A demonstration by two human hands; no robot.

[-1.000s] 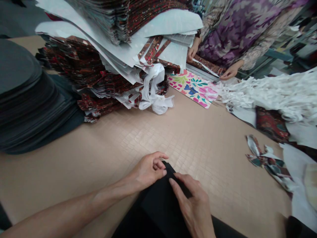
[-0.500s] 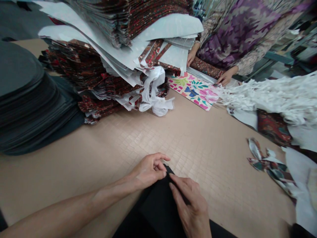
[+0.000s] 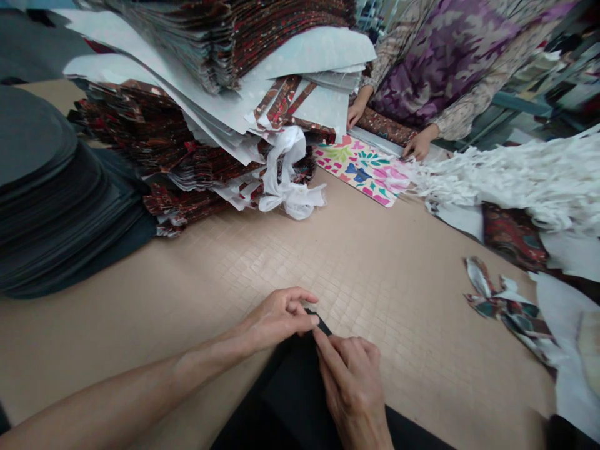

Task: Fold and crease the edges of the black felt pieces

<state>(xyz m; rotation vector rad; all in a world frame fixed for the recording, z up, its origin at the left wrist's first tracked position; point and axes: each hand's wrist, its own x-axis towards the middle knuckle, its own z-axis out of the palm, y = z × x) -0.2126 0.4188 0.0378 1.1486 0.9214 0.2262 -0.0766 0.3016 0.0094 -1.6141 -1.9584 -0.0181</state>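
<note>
Head view, left hand: the left hand (image 3: 276, 315) reaches in from the lower left, thumb and forefinger pinched together on the far corner of the black fabric piece (image 3: 293, 394).
Head view, right hand: the right hand (image 3: 351, 381) lies on top of the same black piece, its forefinger stretched toward the corner and meeting the left fingertips there; fingers pressed flat on the cloth, not curled round it.
Black fabric piece: it lies on the tan table (image 3: 375, 262) at the near edge, right below the camera, its tip pointing away from the person.
Left of the table: a stack of dark grey cut pieces (image 3: 51, 200) sits well apart from the hands.
Far centre: a tall pile of red patterned fabric and white paper sheets (image 3: 210, 94), with a knotted white strip (image 3: 285, 181) hanging at its front.
Far right: a co-worker in a purple patterned garment (image 3: 440, 56) has one hand (image 3: 416, 147) on the table beside a bright floral sheet (image 3: 363, 172).
Right side: a heap of white shredded offcuts (image 3: 515, 178), and nearer, loose patterned scraps (image 3: 504, 306) on the tabletop.
</note>
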